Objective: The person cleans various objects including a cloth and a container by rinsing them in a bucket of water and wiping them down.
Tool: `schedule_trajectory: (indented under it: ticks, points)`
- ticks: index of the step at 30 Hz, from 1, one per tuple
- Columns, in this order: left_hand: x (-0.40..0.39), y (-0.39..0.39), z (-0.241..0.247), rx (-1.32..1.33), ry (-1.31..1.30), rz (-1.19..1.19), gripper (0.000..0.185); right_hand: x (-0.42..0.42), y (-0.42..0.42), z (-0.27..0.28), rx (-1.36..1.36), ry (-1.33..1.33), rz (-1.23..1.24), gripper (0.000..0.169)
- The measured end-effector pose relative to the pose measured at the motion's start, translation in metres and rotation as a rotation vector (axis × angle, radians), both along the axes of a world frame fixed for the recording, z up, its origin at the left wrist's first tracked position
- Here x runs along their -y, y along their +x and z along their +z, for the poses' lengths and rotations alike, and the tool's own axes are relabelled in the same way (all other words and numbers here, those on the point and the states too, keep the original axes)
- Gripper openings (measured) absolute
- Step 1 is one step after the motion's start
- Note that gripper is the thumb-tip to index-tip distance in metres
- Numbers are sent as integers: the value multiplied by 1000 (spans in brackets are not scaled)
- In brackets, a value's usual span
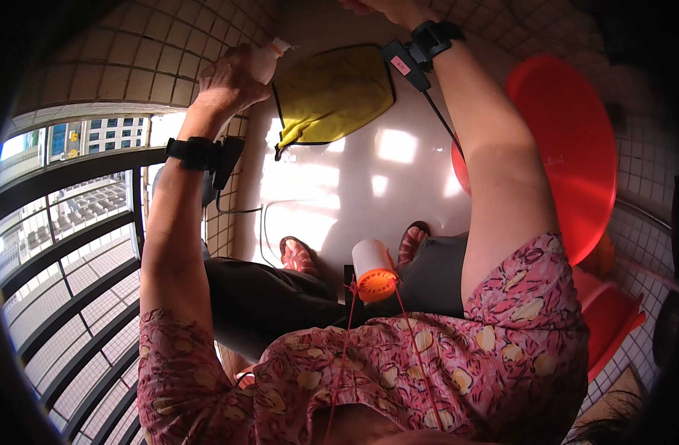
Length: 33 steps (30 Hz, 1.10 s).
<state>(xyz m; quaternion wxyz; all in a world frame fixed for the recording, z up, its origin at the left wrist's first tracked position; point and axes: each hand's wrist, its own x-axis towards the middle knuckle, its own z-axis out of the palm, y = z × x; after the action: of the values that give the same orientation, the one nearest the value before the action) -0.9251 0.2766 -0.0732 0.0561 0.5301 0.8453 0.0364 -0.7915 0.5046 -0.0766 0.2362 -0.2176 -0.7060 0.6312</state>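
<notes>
My left hand (pixel 228 80) is wrapped around a small translucent white plastic bottle (pixel 264 62). The bottle is tilted, its mouth pointing up and to the right, with an orange ring at the neck and something white and ragged at its tip. Just right of it, a yellow cloth with a dark edge (pixel 339 92) lies spread on the pale glossy floor (pixel 356 189), one corner bunched. My right hand (pixel 381 6) reaches past the top rim of the view, so its fingers are mostly cut off; whether it holds anything is hidden. Both wrists wear black straps with a small device.
A large red plastic basin (pixel 576 161) leans at the right by the tiled wall, with another red plastic container (pixel 609 322) below it. Dark metal railing (pixel 67 278) runs along the left. A white and orange cylinder (pixel 374 270) hangs on red cord before my chest.
</notes>
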Motion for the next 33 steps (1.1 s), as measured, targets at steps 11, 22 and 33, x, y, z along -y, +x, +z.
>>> schedule_trajectory:
  ticks: [11,22,33]
  points:
    - [5,0,9,24,165,11,54,0,0,-1,62,62,67,19]
    - [2,3,8,-174,244,-67,37,1,-5,-11,31,21,114,20]
    - [2,2,3,-234,289,-52,38,-5,-4,-13,52,-8,97,14]
